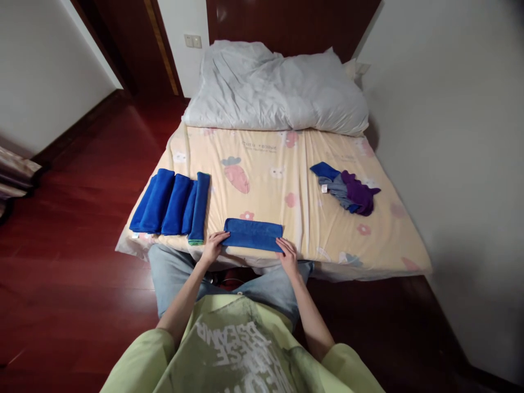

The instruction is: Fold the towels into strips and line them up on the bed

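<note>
A blue towel [252, 234], folded into a long flat strip, lies near the front edge of the bed. My left hand [213, 245] grips its left end, fingers on top. At the opposite end, my right hand [288, 255] has its fingers on the lower right corner, the thumb hidden from view. Left of the strip, several folded blue towels [174, 202] lie side by side; the rightmost one [199, 207] shows a green edge. Farther right sits a crumpled heap of blue, grey and purple cloths [347, 188] with a white tag.
The bed [266, 185] has a yellow sheet with carrot and rabbit prints. A white quilt [278, 90] is bunched against the dark headboard [286, 22]. A wall [458, 164] stands to the right, and red wooden floor [82, 229] stretches to the left.
</note>
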The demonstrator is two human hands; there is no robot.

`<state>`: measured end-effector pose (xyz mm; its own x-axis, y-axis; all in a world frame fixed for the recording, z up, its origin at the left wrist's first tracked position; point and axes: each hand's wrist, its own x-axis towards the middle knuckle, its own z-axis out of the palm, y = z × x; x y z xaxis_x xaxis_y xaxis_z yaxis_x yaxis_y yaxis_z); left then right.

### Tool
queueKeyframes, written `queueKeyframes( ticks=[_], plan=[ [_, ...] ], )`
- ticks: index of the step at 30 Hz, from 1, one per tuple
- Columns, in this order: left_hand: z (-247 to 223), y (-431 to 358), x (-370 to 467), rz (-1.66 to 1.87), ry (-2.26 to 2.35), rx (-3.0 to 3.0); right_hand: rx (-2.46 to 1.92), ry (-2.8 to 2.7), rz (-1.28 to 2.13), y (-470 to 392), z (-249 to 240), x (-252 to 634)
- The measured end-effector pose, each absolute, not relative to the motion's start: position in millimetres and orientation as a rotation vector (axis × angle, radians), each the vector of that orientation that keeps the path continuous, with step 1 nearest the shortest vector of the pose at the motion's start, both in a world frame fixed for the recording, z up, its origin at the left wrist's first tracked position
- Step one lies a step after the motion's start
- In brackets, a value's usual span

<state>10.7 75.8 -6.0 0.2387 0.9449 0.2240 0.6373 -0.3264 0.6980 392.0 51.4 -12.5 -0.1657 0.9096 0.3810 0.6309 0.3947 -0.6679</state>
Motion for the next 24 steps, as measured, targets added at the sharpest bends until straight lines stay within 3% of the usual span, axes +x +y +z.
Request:
queueKeyframes(
  ticks=[11,24],
  plan=[
    [5.9,96.9,16.3,0.878,1.613,1.845,-1.481,-1.564,0.660,78.6,-20.4,393.2],
    [30.9,120.0,37.1,0.367,2.037,1.692,-1.810,-1.439,0.711,116.7,-10.3,383.0]
  ],
)
